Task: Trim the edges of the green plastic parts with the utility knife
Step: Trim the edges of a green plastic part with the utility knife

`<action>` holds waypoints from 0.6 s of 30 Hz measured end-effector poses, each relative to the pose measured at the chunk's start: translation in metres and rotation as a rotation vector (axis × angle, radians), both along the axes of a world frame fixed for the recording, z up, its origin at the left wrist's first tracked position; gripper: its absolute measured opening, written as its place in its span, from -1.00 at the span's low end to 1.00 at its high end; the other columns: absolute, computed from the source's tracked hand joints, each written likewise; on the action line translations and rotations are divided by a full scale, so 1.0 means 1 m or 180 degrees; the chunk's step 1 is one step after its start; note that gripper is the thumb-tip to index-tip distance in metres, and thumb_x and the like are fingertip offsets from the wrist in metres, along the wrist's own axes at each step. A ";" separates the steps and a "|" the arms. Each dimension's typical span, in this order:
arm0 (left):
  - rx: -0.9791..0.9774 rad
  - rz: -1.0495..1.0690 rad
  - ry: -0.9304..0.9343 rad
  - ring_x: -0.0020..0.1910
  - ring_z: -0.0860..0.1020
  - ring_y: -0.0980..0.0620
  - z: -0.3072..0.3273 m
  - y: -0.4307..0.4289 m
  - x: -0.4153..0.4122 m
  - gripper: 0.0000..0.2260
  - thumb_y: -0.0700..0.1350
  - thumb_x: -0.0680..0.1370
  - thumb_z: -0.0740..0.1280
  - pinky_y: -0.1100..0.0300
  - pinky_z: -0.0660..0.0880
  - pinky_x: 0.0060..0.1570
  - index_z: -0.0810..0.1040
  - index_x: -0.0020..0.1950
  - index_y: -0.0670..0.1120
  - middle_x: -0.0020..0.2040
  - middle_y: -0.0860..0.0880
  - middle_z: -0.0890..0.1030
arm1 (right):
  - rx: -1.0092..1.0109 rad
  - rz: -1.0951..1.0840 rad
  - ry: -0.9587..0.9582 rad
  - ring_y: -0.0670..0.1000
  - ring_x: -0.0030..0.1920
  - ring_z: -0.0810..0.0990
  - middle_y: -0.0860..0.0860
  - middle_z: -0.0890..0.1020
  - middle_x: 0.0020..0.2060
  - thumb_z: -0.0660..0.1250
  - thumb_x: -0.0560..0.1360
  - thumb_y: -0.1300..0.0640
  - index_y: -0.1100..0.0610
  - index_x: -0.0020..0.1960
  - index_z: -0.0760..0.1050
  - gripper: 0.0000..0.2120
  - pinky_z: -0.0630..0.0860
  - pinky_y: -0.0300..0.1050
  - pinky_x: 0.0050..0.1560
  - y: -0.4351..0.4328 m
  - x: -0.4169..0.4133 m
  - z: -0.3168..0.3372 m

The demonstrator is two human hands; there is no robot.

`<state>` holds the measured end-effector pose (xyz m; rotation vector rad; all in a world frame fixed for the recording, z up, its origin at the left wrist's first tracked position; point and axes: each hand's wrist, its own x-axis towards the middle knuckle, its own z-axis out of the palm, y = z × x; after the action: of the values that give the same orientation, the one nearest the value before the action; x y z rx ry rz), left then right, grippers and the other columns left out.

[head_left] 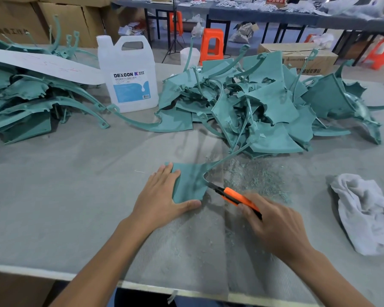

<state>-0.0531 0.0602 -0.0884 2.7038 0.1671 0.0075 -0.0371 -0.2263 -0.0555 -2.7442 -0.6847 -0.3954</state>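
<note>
A green plastic part point(190, 182) lies flat on the grey table point(64, 185), its thin curved arm running up and right toward the pile. My left hand point(162, 196) presses it down with straight fingers on its left side and the thumb along its near edge. My right hand point(275, 224) grips an orange utility knife point(235, 197), and the dark blade tip touches the part's right edge. Green shavings point(255, 178) lie scattered just right of the part.
A large pile of green parts point(264, 103) fills the back right, another pile point(27, 96) the back left under a white sheet point(42, 65). A white DEXCON jug point(129, 74) stands between them. A crumpled grey cloth point(364, 211) lies at right.
</note>
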 end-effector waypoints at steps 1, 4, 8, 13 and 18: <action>0.0005 0.0005 -0.0001 0.61 -0.17 0.13 0.000 0.000 0.000 0.11 0.71 0.25 0.07 0.12 -0.18 0.52 0.06 0.64 0.07 0.66 0.09 -0.11 | -0.0018 -0.0045 -0.0044 0.06 -0.47 0.54 -0.12 0.58 -0.35 0.36 0.55 -0.09 -0.06 -0.04 0.55 -0.88 0.23 -0.19 -0.55 -0.001 0.002 0.001; 0.0016 0.0038 0.0007 0.61 -0.17 0.12 0.000 -0.001 0.000 0.11 0.70 0.26 0.06 0.10 -0.15 0.54 0.06 0.64 0.07 0.66 0.08 -0.11 | -0.0061 -0.0176 -0.0131 0.07 -0.52 0.51 -0.08 0.56 -0.39 0.40 0.52 -0.05 -0.02 -0.10 0.54 -0.88 0.08 -0.23 -0.54 0.003 0.000 0.005; -0.0008 0.0054 0.0003 0.61 -0.17 0.13 0.000 -0.001 -0.001 0.09 0.70 0.26 0.06 0.08 -0.12 0.55 0.07 0.63 0.08 0.66 0.08 -0.11 | -0.0157 -0.0100 -0.0206 0.05 -0.54 0.49 -0.08 0.56 -0.40 0.42 0.51 -0.05 -0.02 -0.11 0.54 -0.87 0.03 -0.25 -0.53 0.007 -0.003 0.006; 0.0019 0.0061 -0.0018 0.61 -0.16 0.11 0.000 -0.002 -0.001 0.10 0.70 0.27 0.06 0.09 -0.14 0.55 0.07 0.64 0.07 0.66 0.07 -0.11 | -0.0078 -0.0107 -0.0217 0.07 -0.50 0.53 -0.09 0.60 -0.35 0.39 0.53 -0.07 -0.03 -0.07 0.56 -0.88 0.14 -0.20 -0.52 0.007 -0.003 0.006; 0.0032 0.0046 -0.0013 0.61 -0.17 0.11 -0.001 -0.002 -0.001 0.08 0.69 0.28 0.06 0.09 -0.13 0.56 0.06 0.63 0.07 0.66 0.07 -0.10 | -0.0081 -0.0100 -0.0198 0.08 -0.48 0.55 -0.09 0.60 -0.34 0.38 0.54 -0.09 -0.01 -0.07 0.55 -0.85 0.24 -0.17 -0.52 0.007 -0.002 0.004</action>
<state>-0.0542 0.0582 -0.0890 2.7126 0.1857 0.0182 -0.0394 -0.2192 -0.0516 -2.7801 -0.6673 -0.4842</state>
